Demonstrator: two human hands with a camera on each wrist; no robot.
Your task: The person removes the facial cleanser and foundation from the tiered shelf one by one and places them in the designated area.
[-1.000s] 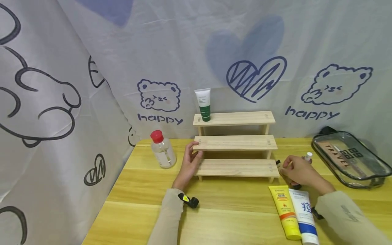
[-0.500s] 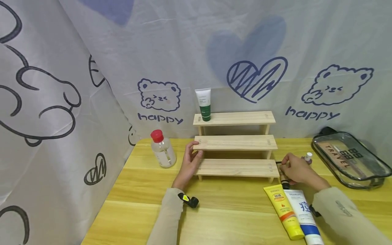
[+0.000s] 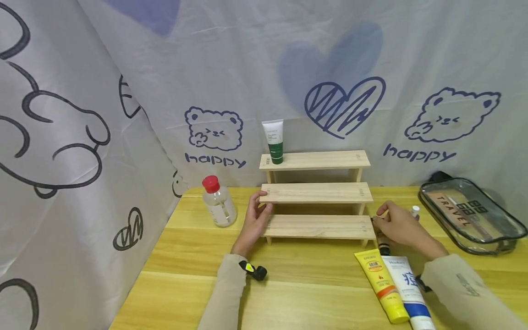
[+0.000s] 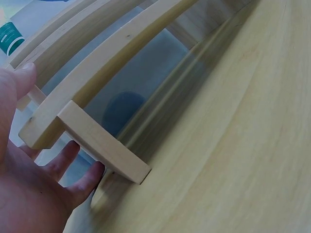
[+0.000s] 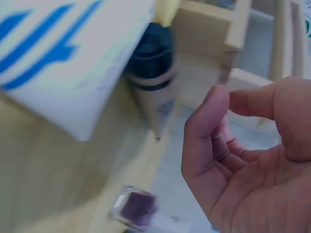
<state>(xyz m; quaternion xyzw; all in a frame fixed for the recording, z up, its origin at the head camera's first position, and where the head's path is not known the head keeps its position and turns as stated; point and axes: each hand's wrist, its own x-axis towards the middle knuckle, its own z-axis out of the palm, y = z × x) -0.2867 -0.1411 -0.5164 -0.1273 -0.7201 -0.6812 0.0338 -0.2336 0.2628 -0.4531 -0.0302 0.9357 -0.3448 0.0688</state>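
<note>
Left hand (image 3: pixel 254 223) grips the left end of the wooden rack (image 3: pixel 316 193) on the tabletop (image 3: pixel 297 284) (presumably to steady it). Right hand (image 3: pixel 400 228) curled, fingertips together, nothing visible between them; black-capped tube (image 5: pixel 154 92) lies near the rack's right end.

On the curtain (image 3: pixel 255 68), you can read "happy" under a bear (image 3: pixel 214 129), left of the wooden rack (image 3: pixel 319 193), and "happy" again under another bear (image 3: pixel 447 120), right of the rack. The clear pouch (image 3: pixel 474 214) right of the rack tells you "TRAVEL". Before the rack's right end, your white tube (image 3: pixel 407 288) shows a blue "痘"; the yellow tube (image 3: pixel 382 286)'s characters seem too blurred to read surely.
</note>
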